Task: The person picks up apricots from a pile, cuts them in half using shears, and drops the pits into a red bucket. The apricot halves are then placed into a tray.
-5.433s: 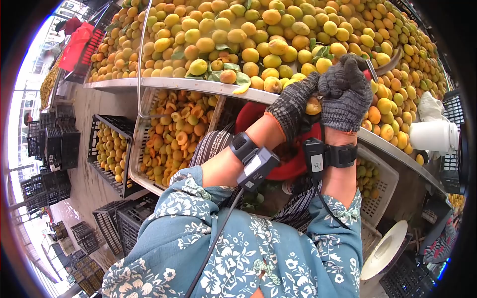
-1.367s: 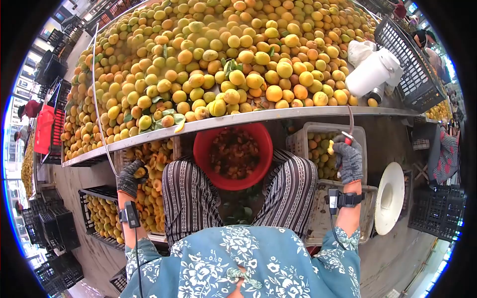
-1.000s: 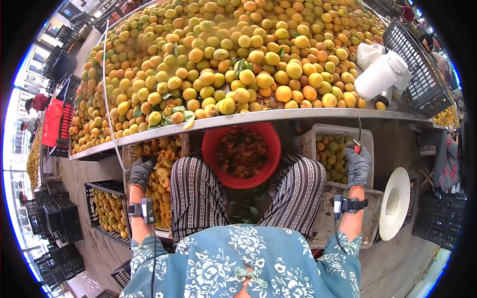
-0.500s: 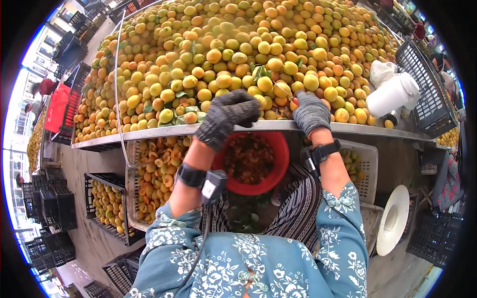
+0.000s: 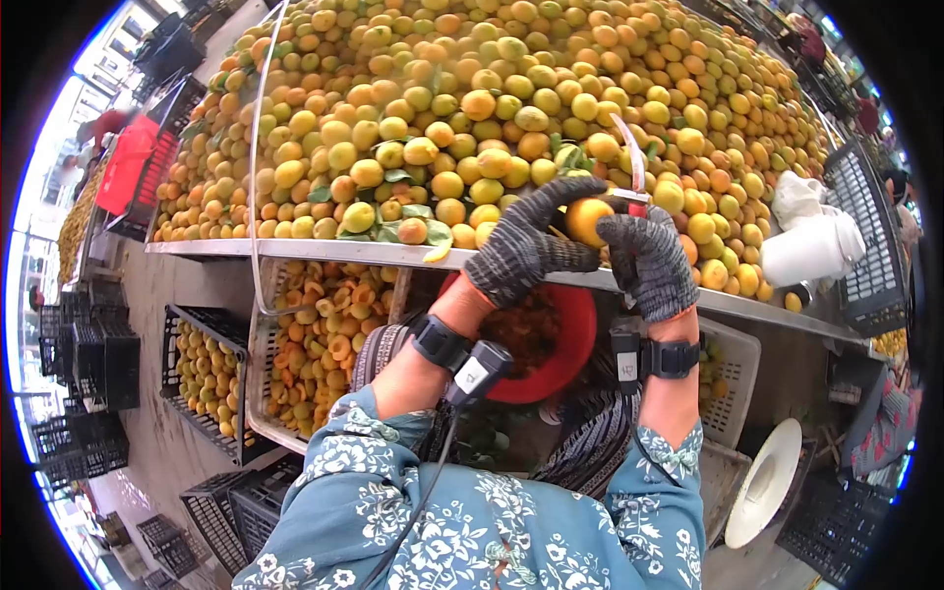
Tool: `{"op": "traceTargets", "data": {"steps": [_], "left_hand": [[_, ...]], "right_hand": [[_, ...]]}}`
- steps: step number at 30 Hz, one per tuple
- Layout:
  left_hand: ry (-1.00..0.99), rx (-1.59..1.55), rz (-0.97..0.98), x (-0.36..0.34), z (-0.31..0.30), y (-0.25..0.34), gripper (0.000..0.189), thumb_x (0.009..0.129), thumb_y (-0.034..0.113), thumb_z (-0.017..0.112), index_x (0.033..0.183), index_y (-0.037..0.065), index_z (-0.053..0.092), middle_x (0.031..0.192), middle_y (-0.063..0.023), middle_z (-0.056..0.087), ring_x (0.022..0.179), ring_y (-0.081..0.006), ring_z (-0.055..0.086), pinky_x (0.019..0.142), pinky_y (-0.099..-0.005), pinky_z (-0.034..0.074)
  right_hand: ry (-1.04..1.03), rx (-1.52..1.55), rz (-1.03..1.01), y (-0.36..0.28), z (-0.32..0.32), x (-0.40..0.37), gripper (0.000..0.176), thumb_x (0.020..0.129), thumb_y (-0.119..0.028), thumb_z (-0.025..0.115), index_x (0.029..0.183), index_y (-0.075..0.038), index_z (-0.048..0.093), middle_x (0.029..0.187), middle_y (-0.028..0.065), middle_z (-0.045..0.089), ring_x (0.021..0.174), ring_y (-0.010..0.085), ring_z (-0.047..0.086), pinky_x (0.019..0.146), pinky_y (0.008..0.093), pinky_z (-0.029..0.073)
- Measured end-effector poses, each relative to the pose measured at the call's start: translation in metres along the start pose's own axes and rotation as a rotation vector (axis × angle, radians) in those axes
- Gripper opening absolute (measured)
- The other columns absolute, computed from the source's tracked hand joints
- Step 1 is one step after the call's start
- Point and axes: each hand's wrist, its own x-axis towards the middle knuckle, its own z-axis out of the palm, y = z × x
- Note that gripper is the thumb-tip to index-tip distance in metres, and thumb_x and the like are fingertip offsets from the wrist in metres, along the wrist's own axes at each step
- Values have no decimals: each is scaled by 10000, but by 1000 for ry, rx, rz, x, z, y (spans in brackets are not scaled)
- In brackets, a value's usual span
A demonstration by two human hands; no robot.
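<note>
My left hand, in a dark grey knitted glove, has thumb and fingers closed around a yellow-orange apricot above the metal table edge. Right beside it, my right hand, gloved alike, grips a small knife with a red handle. Its pale blade points up and away from me, and the glove hides most of the handle. Beyond both hands spreads a large heap of apricots with a few green leaves. Below them, under the table edge, stands a red tub with brownish pieces inside, partly covered by my left wrist.
Left of the tub, a pale crate holds split apricots, and a black crate holds whole ones. At right are a white container, a black crate, another pale crate and a pale hat.
My left hand has moved right and now holds an apricot. My right hand has drawn nearer to me, with the knife blade now raised into view. The camera view has shifted slightly.
</note>
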Motion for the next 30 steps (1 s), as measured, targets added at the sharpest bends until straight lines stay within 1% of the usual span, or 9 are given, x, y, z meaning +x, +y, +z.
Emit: {"op": "traceTargets", "data": {"steps": [2, 3, 6, 8, 14, 16, 17, 20, 30], "left_hand": [[47, 63, 54, 1, -8, -2, 630, 613, 33, 817, 1189, 55, 561, 1121, -33, 592, 1006, -136, 558, 875, -278, 480], [70, 7, 14, 0, -14, 0, 609, 626, 10, 797, 1184, 49, 558, 1112, -38, 593, 1004, -143, 569, 847, -276, 502], [153, -2, 32, -3, -32, 4, 569, 639, 11, 781, 1163, 32, 558, 1060, -52, 612, 976, -151, 592, 805, -281, 528], [158, -58, 8, -7, -40, 15, 549, 636, 80, 796, 1138, 40, 579, 1049, -25, 604, 964, -125, 560, 865, -267, 476], [110, -312, -4, -7, -50, 19, 568, 707, 137, 753, 1210, 6, 525, 1028, -59, 597, 893, -126, 602, 742, -263, 538], [92, -509, -12, -7, -47, 22, 609, 736, 192, 748, 1252, 11, 482, 1049, -79, 589, 898, -170, 619, 753, -291, 550], [103, -496, -8, -7, -47, 22, 627, 736, 216, 719, 1263, 4, 452, 1045, -124, 597, 919, -236, 633, 808, -381, 541], [85, -562, 25, -9, -44, 23, 580, 747, 233, 743, 1215, 6, 488, 1048, -92, 584, 920, -213, 622, 787, -322, 550], [128, -539, 14, -7, -51, 12, 554, 716, 215, 761, 1164, 4, 513, 1023, -100, 581, 921, -231, 621, 815, -343, 543]], "right_hand": [[-7, 40, -95, 1, 20, -1, 321, 730, -241, 706, 980, -47, 648, 643, -32, 535, 452, 36, 421, 410, 176, 305], [47, -253, -242, 7, 20, 2, 342, 798, -305, 663, 1016, -43, 635, 666, -29, 548, 438, 30, 406, 411, 179, 310], [79, -55, -87, 5, 21, -6, 325, 799, -273, 663, 1034, -52, 625, 681, -38, 539, 471, 31, 408, 429, 187, 307], [77, -190, -108, 11, 11, -3, 299, 855, -300, 613, 1021, -52, 631, 655, -44, 520, 484, 23, 404, 441, 181, 304], [66, -62, -120, 30, 30, -16, 277, 913, -298, 562, 974, -42, 648, 652, -47, 512, 514, 14, 403, 462, 177, 298], [86, 36, -181, 38, 45, -18, 256, 901, -294, 588, 978, -52, 622, 639, -24, 546, 414, 37, 406, 363, 184, 286], [49, -63, -172, 31, 48, -24, 243, 903, -286, 588, 962, -52, 621, 620, -23, 539, 414, 37, 401, 359, 184, 279], [97, -24, -187, 42, 56, -24, 245, 914, -288, 570, 952, -52, 617, 608, -20, 534, 415, 35, 395, 356, 180, 277], [95, -17, -170, 48, 67, -27, 227, 925, -284, 552, 972, -63, 577, 573, -35, 494, 397, 33, 371, 341, 184, 266]]}}
